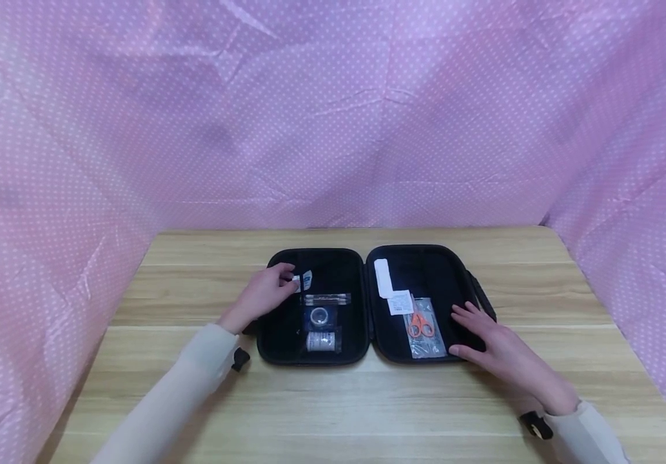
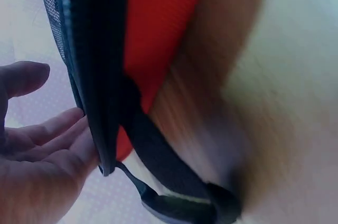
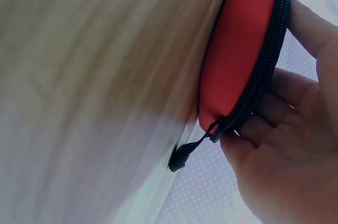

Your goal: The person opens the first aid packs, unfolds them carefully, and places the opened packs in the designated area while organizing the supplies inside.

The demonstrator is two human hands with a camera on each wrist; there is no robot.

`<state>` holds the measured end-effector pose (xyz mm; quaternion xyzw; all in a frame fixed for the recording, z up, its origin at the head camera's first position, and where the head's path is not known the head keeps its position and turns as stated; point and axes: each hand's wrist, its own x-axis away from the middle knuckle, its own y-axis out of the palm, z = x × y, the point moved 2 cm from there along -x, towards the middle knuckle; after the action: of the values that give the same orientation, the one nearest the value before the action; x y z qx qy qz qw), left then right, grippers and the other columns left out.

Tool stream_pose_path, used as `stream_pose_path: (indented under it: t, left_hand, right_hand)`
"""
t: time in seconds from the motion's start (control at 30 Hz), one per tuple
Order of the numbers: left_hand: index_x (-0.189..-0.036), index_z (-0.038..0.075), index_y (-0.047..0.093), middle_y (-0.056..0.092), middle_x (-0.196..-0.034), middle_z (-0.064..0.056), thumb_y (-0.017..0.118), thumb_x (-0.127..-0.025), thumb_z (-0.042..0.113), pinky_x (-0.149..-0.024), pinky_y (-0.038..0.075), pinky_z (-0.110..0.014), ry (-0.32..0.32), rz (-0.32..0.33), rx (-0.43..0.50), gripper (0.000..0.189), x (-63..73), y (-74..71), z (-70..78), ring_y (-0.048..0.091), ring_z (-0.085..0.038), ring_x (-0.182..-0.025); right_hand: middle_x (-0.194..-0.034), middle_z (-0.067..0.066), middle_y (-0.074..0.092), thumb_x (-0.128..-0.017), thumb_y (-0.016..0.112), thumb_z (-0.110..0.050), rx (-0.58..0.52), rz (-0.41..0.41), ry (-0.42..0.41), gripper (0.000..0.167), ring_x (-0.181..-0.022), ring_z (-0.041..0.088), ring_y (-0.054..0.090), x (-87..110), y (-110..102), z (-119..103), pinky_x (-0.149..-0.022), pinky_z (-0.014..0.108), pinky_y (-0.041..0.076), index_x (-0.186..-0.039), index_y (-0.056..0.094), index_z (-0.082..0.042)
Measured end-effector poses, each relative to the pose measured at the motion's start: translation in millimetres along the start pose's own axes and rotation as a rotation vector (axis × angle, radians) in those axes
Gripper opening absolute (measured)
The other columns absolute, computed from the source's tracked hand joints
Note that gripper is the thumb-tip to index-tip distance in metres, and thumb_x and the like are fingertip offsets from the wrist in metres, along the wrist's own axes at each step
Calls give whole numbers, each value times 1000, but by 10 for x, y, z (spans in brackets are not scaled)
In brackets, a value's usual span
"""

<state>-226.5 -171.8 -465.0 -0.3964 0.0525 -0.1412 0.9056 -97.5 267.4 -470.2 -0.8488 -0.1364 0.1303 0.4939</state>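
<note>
A black-lined zip case (image 1: 344, 258) lies unfolded flat on the wooden table, its red outer shell (image 3: 240, 39) showing in the wrist views. My left hand (image 1: 265, 290) reaches over the left half, fingers beside a small white-and-blue packet (image 1: 307, 280). In the left wrist view the thumb stands apart and the other fingertips are hidden behind the rim. My right hand (image 1: 498, 345) rests with spread fingers on the right half's outer edge. Orange-handled scissors (image 1: 421, 325) in a clear bag lie near it.
The left half also holds a clear packet of thin sticks (image 1: 328, 299), a tape roll (image 1: 319, 316) and a wrapped white roll (image 1: 321, 341). White paper pieces (image 1: 383, 278) lie in the right half. Pink dotted cloth (image 1: 333, 129) hangs behind the table (image 1: 333, 412).
</note>
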Motion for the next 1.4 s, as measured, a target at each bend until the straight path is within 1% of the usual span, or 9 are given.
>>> stream_pose_path:
  t: [0.23,0.5,0.6,0.7,0.83,0.93,1.07,1.17,1.4]
  left_hand:
    - [-137,-5,61,72,-122,-19,66,-97,15,-90,56,-46,15,0,-26,44,-43,74,53,72,-28,-103]
    - [-141,-3,57,69,-126,-23,70,-94,8,-93,57,-46,-15,29,84,50,-55,177,73,72,-30,-105]
    - [-143,-3,55,67,-129,-24,71,-94,7,-94,57,-46,-36,33,116,52,-63,201,70,71,-31,-108]
    - [-143,-3,54,66,-130,-24,71,-94,7,-95,56,-47,-62,39,145,53,-66,198,65,70,-33,-111]
    - [-142,-6,53,67,-128,-26,68,-94,3,-98,55,-47,-97,40,247,51,-78,181,56,69,-35,-113]
    - [-144,-8,49,66,-129,-27,65,-97,2,-102,53,-47,-117,16,356,51,-98,190,42,67,-37,-117]
    - [-149,-7,41,64,-133,-28,61,-100,1,-107,49,-47,-138,-28,507,54,-121,213,34,63,-37,-124]
    - [-152,-5,37,63,-135,-27,61,-100,1,-109,47,-47,-160,-51,584,58,-130,230,34,61,-35,-126]
    - [-156,0,32,61,-138,-25,62,-100,1,-108,47,-45,-183,-81,649,64,-127,262,15,62,-32,-124]
  right_hand:
    - [-153,22,50,-93,78,-37,-1,-9,10,66,-145,50,36,-1,3,3,-114,12,17,-141,59,4]
    - [-152,23,51,-92,79,-35,0,9,-9,66,-144,51,37,-7,0,-7,-111,8,12,-141,59,5]
    - [-153,22,50,-93,78,-36,-1,-4,5,66,-145,50,36,-9,-7,-11,-117,17,20,-141,59,5]
    - [-153,22,50,-93,78,-38,1,-19,22,67,-146,49,35,-12,-15,-12,-120,35,31,-142,59,4]
    - [-154,21,50,-93,77,-39,2,-32,35,67,-147,49,34,-20,-21,-15,-112,58,37,-142,59,4]
    - [-154,21,50,-93,77,-39,0,-41,42,68,-147,49,34,-24,-25,-16,-107,66,37,-142,59,4]
    - [-154,22,49,-93,77,-39,-2,-48,49,68,-147,49,34,-24,-28,-14,-106,68,37,-142,59,4]
    - [-154,22,49,-93,77,-39,-4,-50,53,68,-147,49,33,-24,-29,-14,-107,69,37,-142,59,4]
    - [-154,21,50,-93,77,-39,-10,-49,49,67,-147,49,33,-27,-30,-21,-108,67,37,-142,59,4]
